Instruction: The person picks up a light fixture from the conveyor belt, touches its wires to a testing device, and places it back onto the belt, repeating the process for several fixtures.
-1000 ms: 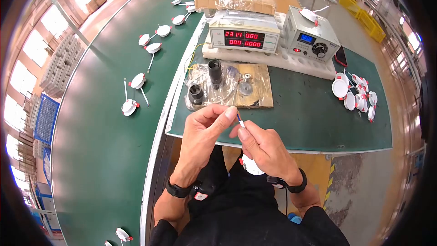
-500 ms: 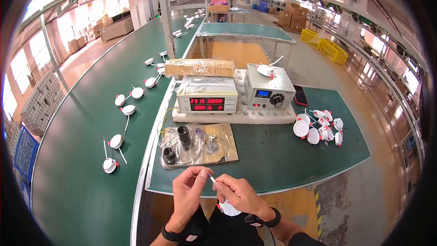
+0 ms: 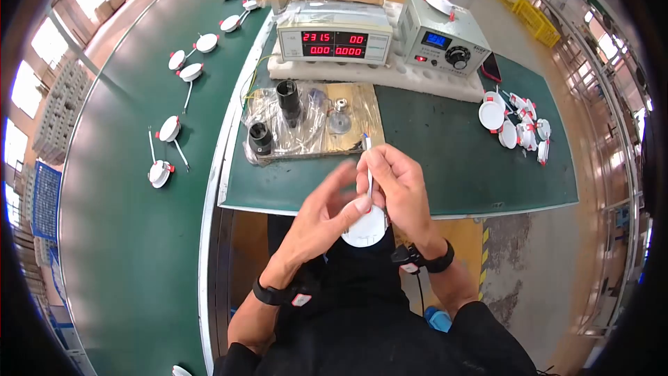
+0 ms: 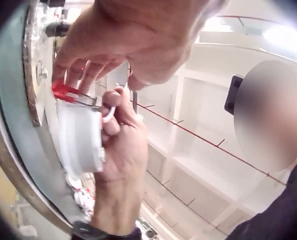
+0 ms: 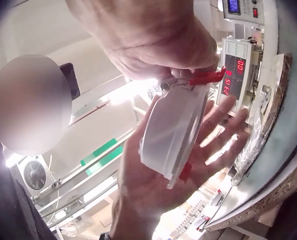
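A round white downlight (image 3: 364,230) with red spring clips hangs below my hands, in front of the table edge. My right hand (image 3: 402,188) pinches its white cable (image 3: 370,181), whose thin wire ends (image 3: 366,139) point up past the fingers. On the other side, my left hand (image 3: 313,223) has its fingers spread and its thumb close to the top of the lamp. The right wrist view has the white housing (image 5: 171,125) in front of the left palm. A red clip (image 4: 66,91) shows under the left fingers in the left wrist view.
Ahead lies a plastic-wrapped board (image 3: 320,141) with black sockets (image 3: 287,103). Behind it stand a meter with red digits (image 3: 334,45) and a power supply with a dial (image 3: 445,42). Several downlights (image 3: 511,125) are piled at the right; others lie along the green belt (image 3: 139,251) at left.
My left hand has left the wire tips, moving down beside the lamp with its fingers spreading. The right hand still pinches the cable, and the lamp shows more fully. The head view tilted up, then down again.
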A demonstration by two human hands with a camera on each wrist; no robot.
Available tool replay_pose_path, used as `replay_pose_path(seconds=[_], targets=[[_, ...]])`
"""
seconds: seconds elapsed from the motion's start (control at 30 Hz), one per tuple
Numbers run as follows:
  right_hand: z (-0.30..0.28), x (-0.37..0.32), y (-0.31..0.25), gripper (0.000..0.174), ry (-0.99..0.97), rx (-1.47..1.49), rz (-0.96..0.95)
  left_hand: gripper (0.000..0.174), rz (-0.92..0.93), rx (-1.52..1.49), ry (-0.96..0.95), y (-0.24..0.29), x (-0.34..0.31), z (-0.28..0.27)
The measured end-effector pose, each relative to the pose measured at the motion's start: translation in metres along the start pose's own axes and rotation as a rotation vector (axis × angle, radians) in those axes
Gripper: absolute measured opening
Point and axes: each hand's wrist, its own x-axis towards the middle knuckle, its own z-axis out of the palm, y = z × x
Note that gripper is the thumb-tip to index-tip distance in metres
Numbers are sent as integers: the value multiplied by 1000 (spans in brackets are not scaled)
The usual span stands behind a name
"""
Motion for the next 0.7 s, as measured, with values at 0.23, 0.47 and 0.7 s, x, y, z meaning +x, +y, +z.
replay_pose_path(seconds=[0.23, 0.47, 0.7], targets=[[-12, 44, 28, 31, 23, -208, 128, 48, -384, -544, -182, -29, 18, -10], [-26, 88, 44, 38, -45, -486, 107, 43, -398, -693, -193, -27, 46, -26], [-25, 104, 53, 38, -25, -531, 183, 43, -462, -661, -162, -26, 59, -37]])
